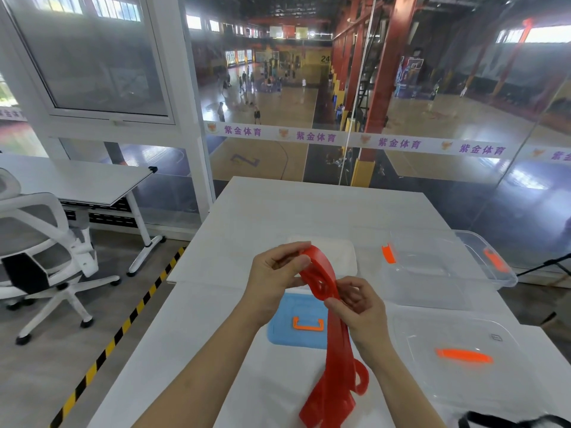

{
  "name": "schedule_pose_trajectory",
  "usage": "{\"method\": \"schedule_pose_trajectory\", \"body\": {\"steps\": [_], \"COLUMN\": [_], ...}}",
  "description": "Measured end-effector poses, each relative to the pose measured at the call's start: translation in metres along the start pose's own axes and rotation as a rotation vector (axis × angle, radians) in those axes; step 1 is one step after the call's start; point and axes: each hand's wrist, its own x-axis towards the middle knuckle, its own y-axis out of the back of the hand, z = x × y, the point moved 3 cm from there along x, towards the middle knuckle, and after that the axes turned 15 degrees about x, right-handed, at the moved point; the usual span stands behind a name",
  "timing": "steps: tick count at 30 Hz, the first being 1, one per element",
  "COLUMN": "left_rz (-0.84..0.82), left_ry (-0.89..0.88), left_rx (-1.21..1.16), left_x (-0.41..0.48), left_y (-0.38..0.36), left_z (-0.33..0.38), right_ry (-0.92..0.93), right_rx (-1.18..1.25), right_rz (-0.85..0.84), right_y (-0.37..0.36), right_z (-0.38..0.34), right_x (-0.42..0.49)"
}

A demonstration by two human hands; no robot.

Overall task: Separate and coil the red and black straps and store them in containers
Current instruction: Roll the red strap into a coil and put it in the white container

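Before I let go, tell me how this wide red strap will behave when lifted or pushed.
Likely floppy: the wide red flat strap droops limply from the left hand and right hand and folds onto the white table. Probably light: a mere pinch holds it up. The half-wound coil looks loose, so it may unwind if released.

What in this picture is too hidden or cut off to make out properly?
1. Head view, black strap: mostly cut off by the bottom edge, so its length is unknown.
2. Head view, red strap: lower end runs off the bottom edge; top end covered by the left hand.
3. Head view, white object: largely hidden behind the left hand; box or lid, cannot tell.
4. Head view, blue lid: right side covered by the red strap.
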Motion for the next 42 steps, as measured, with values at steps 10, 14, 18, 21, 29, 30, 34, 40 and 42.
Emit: {"method": "schedule_pose_trajectory", "body": {"steps": [10,14,18,21,29,30,34,40,42], "left_rz": [-0.215,-0.268,-0.309,-0.311,-0.291,-0.265,-0.182,-0.140,-0.213], "left_ry": [0.001,-0.106,-0.115,-0.102,-0.129,-0.141,-0.133,-0.042,-0.028], "left_rx": [0.392,0.688,0.979,0.979,0.640,0.604,0.476,0.203,0.289], "left_x": [0.001,0.001,0.002,0.000,-0.007,-0.007,-0.007,-0.007,-0.007], "left_y": [0.023,0.025,0.012,0.008,0.011,0.010,0.012,0.016,0.017], "left_z": [-0.021,-0.004,0.006,0.006,0.009,0.010,0.010,0.009,0.006], "right_ry": [0.037,0.042,0.101,0.113,0.085,0.099,0.132,0.087,0.095], "right_rx": [-0.034,-0.288,-0.437,-0.461,-0.271,-0.236,-0.161,-0.089,-0.101], "right_rz": [0.075,-0.104,-0.261,-0.302,-0.178,-0.149,-0.105,-0.104,-0.085], "right_y": [0.007,0.011,0.005,0.001,-0.005,-0.006,-0.009,-0.014,-0.012], "right_z": [-0.026,-0.035,-0.041,-0.046,-0.041,-0.040,-0.039,-0.036,-0.035], "right_x": [0.012,0.014,0.014,0.012,0.002,0.001,0.000,-0.003,-0.002]}}
